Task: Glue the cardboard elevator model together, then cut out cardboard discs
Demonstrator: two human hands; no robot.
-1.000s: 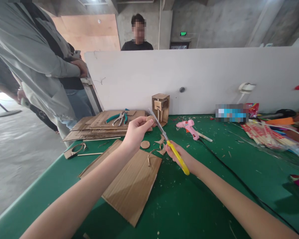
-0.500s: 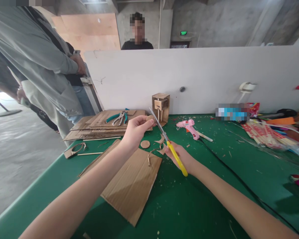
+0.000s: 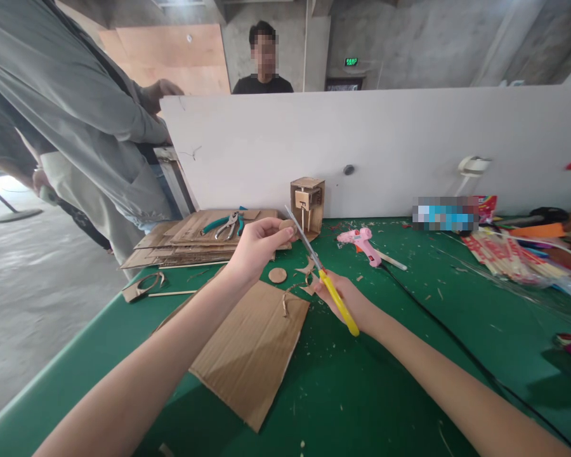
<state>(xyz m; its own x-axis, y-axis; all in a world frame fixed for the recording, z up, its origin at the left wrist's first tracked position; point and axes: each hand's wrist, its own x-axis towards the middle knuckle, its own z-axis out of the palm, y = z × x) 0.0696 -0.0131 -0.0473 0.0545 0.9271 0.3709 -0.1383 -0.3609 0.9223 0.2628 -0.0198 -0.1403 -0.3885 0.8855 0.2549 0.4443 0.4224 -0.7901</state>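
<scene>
My left hand pinches a small rounded piece of cardboard between thumb and fingers. My right hand is closed around yellow-handled scissors, whose blades point up and to the left against the edge of that piece. Below them, a cut cardboard disc lies on the green table. Curled cardboard offcuts lie beside the scissors. A large cardboard sheet rests under my left forearm. Behind my hands stands a small cardboard box with sticks inside.
Pliers lie on stacked cardboard at the left. A pink glue gun with a black cord is right of the box. Packaged sticks lie far right. A white partition borders the back; a person in grey stands left.
The person at the left has moved a hand up onto the partition's edge. My own hands, the cardboard piece and the scissors have hardly moved.
</scene>
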